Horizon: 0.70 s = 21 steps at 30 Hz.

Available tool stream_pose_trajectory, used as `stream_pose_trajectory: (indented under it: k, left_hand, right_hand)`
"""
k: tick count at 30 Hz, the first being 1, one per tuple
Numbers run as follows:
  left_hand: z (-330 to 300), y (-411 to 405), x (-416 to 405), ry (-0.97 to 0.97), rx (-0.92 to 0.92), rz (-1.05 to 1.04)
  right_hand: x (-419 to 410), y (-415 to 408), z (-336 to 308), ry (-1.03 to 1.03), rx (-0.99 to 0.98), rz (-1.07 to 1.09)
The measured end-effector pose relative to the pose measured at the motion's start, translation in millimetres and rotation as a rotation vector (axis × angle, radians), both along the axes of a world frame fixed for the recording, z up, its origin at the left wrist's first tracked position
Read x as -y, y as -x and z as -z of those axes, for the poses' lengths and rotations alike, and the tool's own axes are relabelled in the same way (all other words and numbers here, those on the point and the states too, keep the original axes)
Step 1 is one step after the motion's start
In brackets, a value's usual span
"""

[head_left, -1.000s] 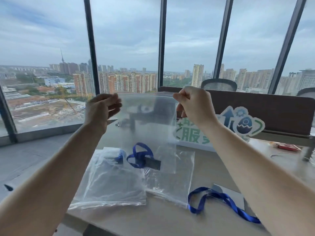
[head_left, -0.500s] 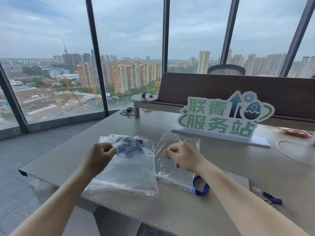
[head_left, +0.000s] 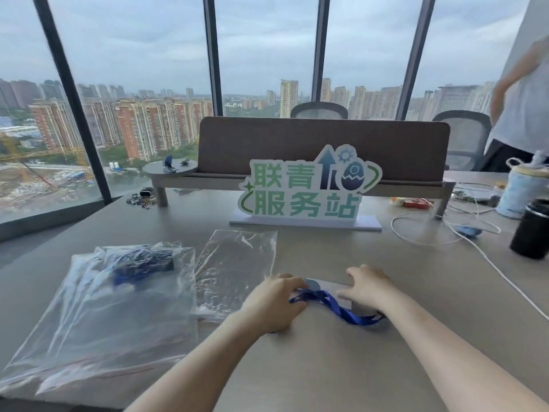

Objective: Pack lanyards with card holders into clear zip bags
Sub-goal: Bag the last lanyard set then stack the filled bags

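A blue lanyard point(head_left: 338, 309) lies on the table in front of me, attached to a clear card holder point(head_left: 325, 285). My left hand point(head_left: 273, 303) grips the lanyard's left end with curled fingers. My right hand point(head_left: 368, 288) rests on the right edge of the card holder, fingers loosely spread. To the left is a pile of clear zip bags point(head_left: 113, 316) with blue lanyards point(head_left: 142, 264) inside. One empty zip bag point(head_left: 237, 269) lies flat between the pile and my left hand.
A green-lettered sign point(head_left: 306, 191) stands behind the bags, in front of a brown desk divider point(head_left: 323, 144). A white cable point(head_left: 475, 248), a black cup point(head_left: 531, 230) and a pale container point(head_left: 520, 191) sit at the right. A person point(head_left: 523, 93) stands far right. Keys point(head_left: 141, 199) lie back left.
The zip bag I held up with both hands was laid on the left pile. Both hands then moved right to the loose lanyard and card holder.
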<state>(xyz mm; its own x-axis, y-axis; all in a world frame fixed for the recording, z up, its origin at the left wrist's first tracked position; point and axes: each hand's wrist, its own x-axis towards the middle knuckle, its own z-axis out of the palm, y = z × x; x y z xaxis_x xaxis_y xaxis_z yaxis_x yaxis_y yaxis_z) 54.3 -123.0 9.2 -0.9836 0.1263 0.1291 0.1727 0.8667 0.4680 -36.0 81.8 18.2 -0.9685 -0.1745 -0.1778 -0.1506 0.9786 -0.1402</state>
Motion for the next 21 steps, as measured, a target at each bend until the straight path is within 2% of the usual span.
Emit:
stream_pose_trajectory:
  k: [3, 6, 10, 13, 15, 17, 20, 21]
  left_hand:
    - [14, 15, -25, 0.107, 0.069, 0.092]
    - [22, 20, -33, 0.192, 0.1, 0.079]
    - [17, 17, -31, 0.174, 0.032, -0.003]
    - [10, 13, -29, 0.133, -0.032, -0.133]
    - [5, 14, -29, 0.008, -0.108, -0.207]
    - [-5, 15, -34, -0.188, -0.106, -0.217]
    - [-32, 13, -50, -0.727, 0.108, 0.004]
    - [-40, 11, -58, -0.843, 0.164, 0.087]
  right_hand:
    - [-1, 7, 6, -0.067, 0.072, -0.01]
    - [1, 9, 3, -0.048, 0.13, 0.002]
    - [-4, 5, 0, 0.229, 0.195, 0.049]
    - [-11, 7, 0, 0.532, 0.112, 0.032]
    - [-13, 4, -13, 0.739, -0.005, 0.027]
    - [-13, -4, -36, 0.96, -0.097, 0.042]
    - [-11, -24, -80, 1.27, -0.14, 0.016]
    - [-9, -31, -92, 1.347, -0.136, -0.011]
